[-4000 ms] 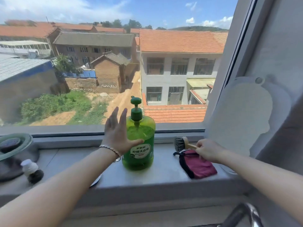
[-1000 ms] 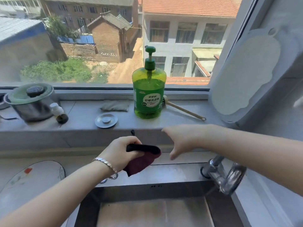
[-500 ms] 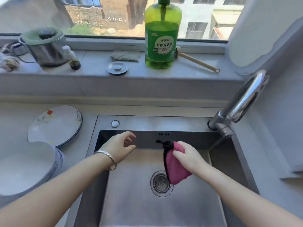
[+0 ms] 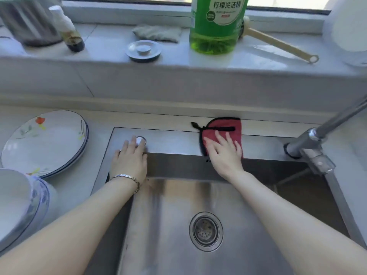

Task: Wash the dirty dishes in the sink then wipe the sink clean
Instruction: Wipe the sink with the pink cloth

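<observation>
Fingers (image 4: 220, 138) of the right hand (image 4: 224, 155) are lying straight and spread, pressing a red cloth (image 4: 224, 126) flat on the back rim of the sink (image 4: 174, 139). The left hand (image 4: 129, 161) is resting open on the rim's left corner. Stacked plates (image 4: 45, 141) and a bowl (image 4: 14, 199) are sitting on the tabletop (image 4: 95, 122) left of the sink, and a bottle (image 4: 215, 26) on the windowsill (image 4: 258, 56) is holding green liquid.

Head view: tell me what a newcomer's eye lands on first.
The red cloth, pressed flat by the right hand on the back rim of the sink, stands out against grey steel. The big green detergent bottle on the windowsill above comes next, then the stacked flowered plates on the counter left of the sink.
</observation>
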